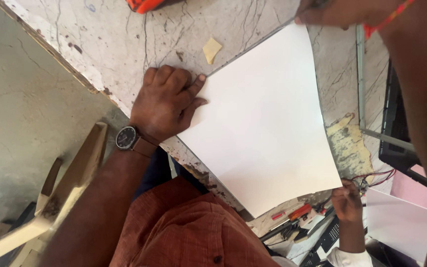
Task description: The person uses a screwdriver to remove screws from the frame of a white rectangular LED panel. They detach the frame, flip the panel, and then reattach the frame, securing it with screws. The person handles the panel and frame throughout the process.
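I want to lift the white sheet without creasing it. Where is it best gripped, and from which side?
Probably the near corner of the white sheet, which juts past the marble table edge. Pinch it from below and above, coming from the body side. The left hand presses one edge, the right hand the far corner.

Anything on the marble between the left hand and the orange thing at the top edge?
Head view: bare veined marble table between the left hand and the orange object; the yellow scrap lies off to the side.

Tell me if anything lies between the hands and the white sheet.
Nothing visible does. The left hand presses directly on the white sheet at its edge, and the right hand touches its far corner. The yellow scrap lies beside the sheet, apart from it.
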